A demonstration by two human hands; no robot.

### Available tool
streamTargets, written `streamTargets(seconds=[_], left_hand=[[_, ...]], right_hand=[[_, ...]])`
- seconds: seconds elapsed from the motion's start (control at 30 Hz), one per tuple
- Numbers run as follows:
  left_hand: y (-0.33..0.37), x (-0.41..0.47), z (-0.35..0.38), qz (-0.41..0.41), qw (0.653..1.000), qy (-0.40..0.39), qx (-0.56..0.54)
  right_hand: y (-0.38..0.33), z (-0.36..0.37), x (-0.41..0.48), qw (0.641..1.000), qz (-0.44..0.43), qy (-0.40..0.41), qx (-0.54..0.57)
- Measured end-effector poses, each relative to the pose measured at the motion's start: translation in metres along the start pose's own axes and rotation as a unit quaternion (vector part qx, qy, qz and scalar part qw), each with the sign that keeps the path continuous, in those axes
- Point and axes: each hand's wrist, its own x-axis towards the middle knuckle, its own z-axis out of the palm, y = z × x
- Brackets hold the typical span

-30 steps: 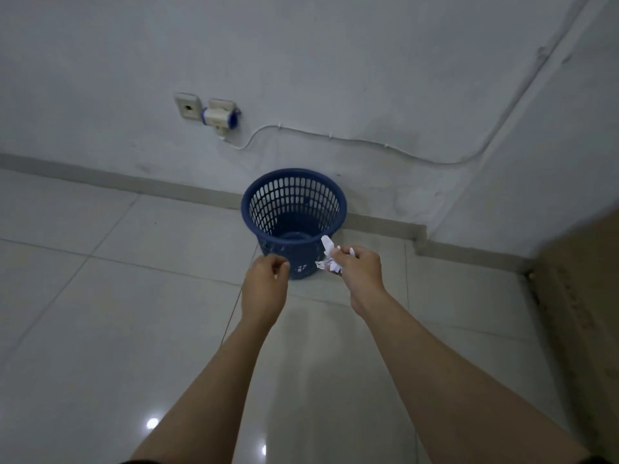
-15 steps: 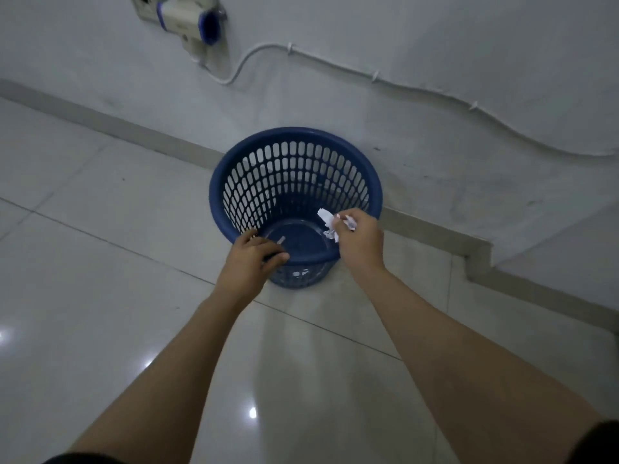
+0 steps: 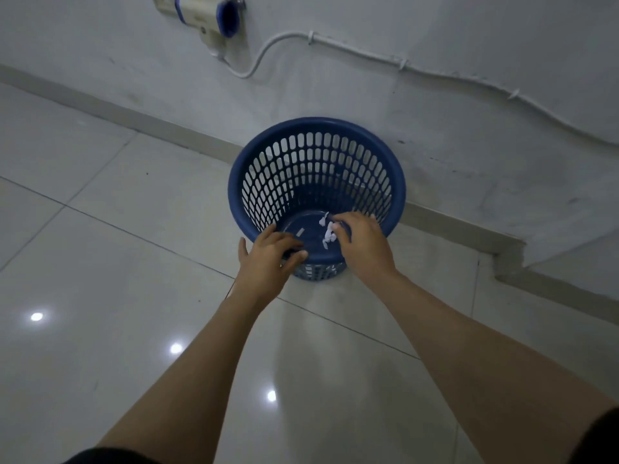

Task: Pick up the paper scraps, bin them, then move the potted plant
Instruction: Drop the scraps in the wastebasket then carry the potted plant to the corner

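A blue plastic lattice bin [image 3: 316, 128] stands on the tiled floor against the wall. Both my hands hover over its near rim. My left hand [image 3: 268, 259] has its fingers spread and holds nothing; a small white scrap [image 3: 300, 232] lies just beyond it inside the bin. My right hand [image 3: 363, 244] is palm down with its fingers loosened. White paper scraps [image 3: 329, 234] hang loose in the air just off its fingertips, inside the bin's mouth. No potted plant is in view.
A wall socket with a white and blue plug [image 3: 214, 15] sits above the bin, and a white cable [image 3: 402, 61] runs right along the wall. A grey skirting [image 3: 469, 236] steps forward at the right. Glossy floor tiles [image 3: 117, 262] spread to the left.
I have come closer to the bin and both hands moved over its rim. My left hand opened, and my right hand loosened, letting the paper scraps fall into the bin.
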Motion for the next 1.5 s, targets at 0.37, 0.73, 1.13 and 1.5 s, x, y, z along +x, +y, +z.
streamTargets(seconds=[0.37, 0.73, 1.13, 1.5], left_hand=[[-0.006, -0.123, -0.080, -0.116, 0.958, 0.195, -0.175], [-0.169, -0.433, -0.195, -0.205, 0.907, 0.287, -0.230], [-0.358, -0.781, -0.182, -0.328, 0.825, 0.439, -0.139], [-0.438, -0.920, -0.157, -0.430, 0.612, 0.651, -0.130]], right_hand=[[-0.102, 0.001, -0.102, 0.999, -0.032, -0.004, 0.041], [-0.325, 0.146, -0.357, 0.987, -0.105, -0.088, 0.082], [-0.418, 0.364, -0.654, 0.945, -0.126, -0.272, 0.134], [-0.367, 0.462, -0.727, 0.959, -0.061, -0.249, 0.123]])
